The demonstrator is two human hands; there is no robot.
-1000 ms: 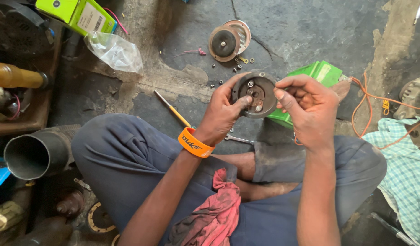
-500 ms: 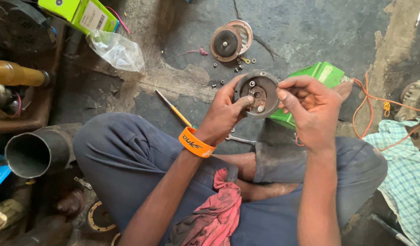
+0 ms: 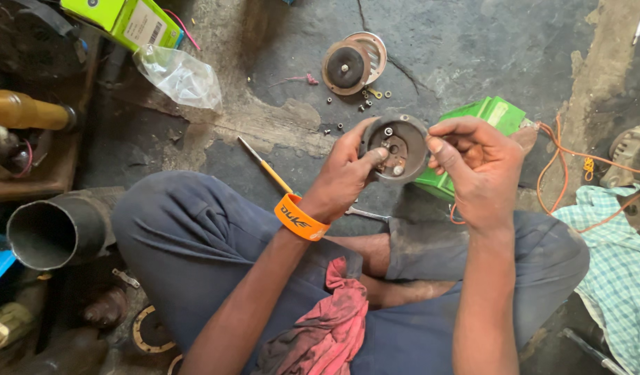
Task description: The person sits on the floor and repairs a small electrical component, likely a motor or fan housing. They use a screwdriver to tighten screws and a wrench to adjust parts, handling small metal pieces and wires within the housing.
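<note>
Round metal housing (image 3: 398,148) being gripped by left hand (image 3: 344,177), thumb pressing inside; right hand (image 3: 476,167) pinching rim. Cover disc (image 3: 346,67) and screws (image 3: 365,104) lying removed on floor (image 3: 473,48); reassembly probably pending.

left hand (image 3: 341,177) gripping, thumb extended, right hand (image 3: 476,163) fingers curled

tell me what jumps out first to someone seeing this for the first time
Dead centre, the left hand and right hand hold a round, dark metal housing between them, its open face with screws and contacts turned up. The bright orange wristband on the left wrist stands out, as does the red rag in the lap below. On the concrete floor beyond lie two round metal discs with small loose screws.
</note>
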